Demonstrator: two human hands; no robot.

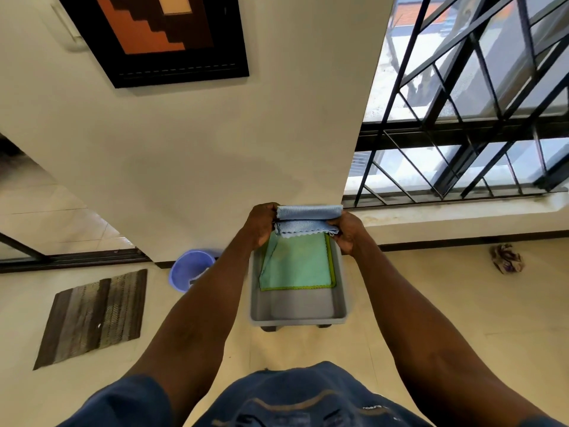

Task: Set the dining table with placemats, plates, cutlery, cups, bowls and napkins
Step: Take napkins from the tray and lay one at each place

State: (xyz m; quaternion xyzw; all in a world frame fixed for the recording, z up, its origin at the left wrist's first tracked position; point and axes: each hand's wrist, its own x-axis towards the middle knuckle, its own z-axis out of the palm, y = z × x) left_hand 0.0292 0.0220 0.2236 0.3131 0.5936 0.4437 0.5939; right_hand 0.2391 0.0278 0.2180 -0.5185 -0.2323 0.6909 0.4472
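Both arms reach forward over a grey tray (298,314) that stands on the floor (446,303) against the foot of a cream wall (215,149). Between the hands a folded blue napkin (308,219) is held up above the far end of the tray. The left hand (261,224) grips its left end, fingers curled round the edge so that the cloth vanishes into the fist. The right hand (345,234) grips the right end, thumb over the lower fold and fingers tucked behind it. The napkin runs level from one hand to the other in two stacked bands: a smooth upper roll, and a lower layer whose scalloped edge hangs just below the knuckles. Neither hand has any slack in it; both are closed firmly on the cloth. Beneath, a green napkin (297,263) lies flat in the far half of the tray, a yellow-green edge showing under it along its right and near sides; the near half of the tray shows bare grey. Left of the tray a blue bucket (189,268) sits on the floor by the wall, and further left lies a striped brown mat (92,315). A crumpled cloth (506,258) lies on the floor to the right, below a barred window (477,118). A framed picture (160,35) hangs on the wall
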